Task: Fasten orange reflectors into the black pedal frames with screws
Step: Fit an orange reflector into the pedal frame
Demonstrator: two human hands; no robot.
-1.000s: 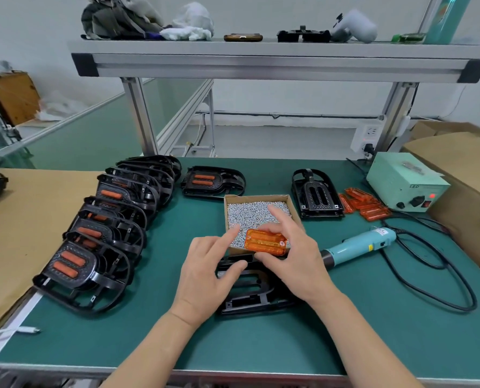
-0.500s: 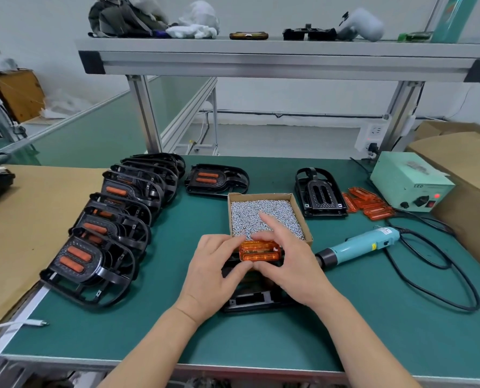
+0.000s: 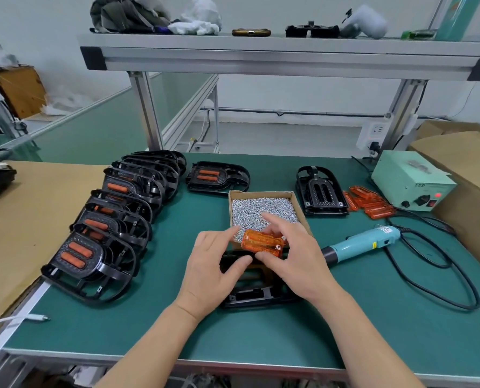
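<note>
My right hand (image 3: 294,261) pinches an orange reflector (image 3: 262,243) between thumb and fingers, just above a black pedal frame (image 3: 257,296) that lies on the green mat in front of me. My left hand (image 3: 213,270) rests on the frame's left side, thumb on the frame and forefinger stretched toward the reflector's left end. Most of the frame is hidden under both hands. A cardboard box of small silver screws (image 3: 261,211) sits right behind the reflector. A teal electric screwdriver (image 3: 364,243) lies to the right.
A row of black pedals with orange reflectors (image 3: 107,228) overlaps along the left; one more (image 3: 216,176) lies behind the box. An empty frame (image 3: 318,193), loose reflectors (image 3: 369,201) and a green power unit (image 3: 409,182) sit back right. The black cable (image 3: 443,278) loops right. Cardboard boxes flank the right edge.
The reflector was lowered onto the frame between both hands, then lifted and tilted again in my right hand. My left fingers came off it and spread.
</note>
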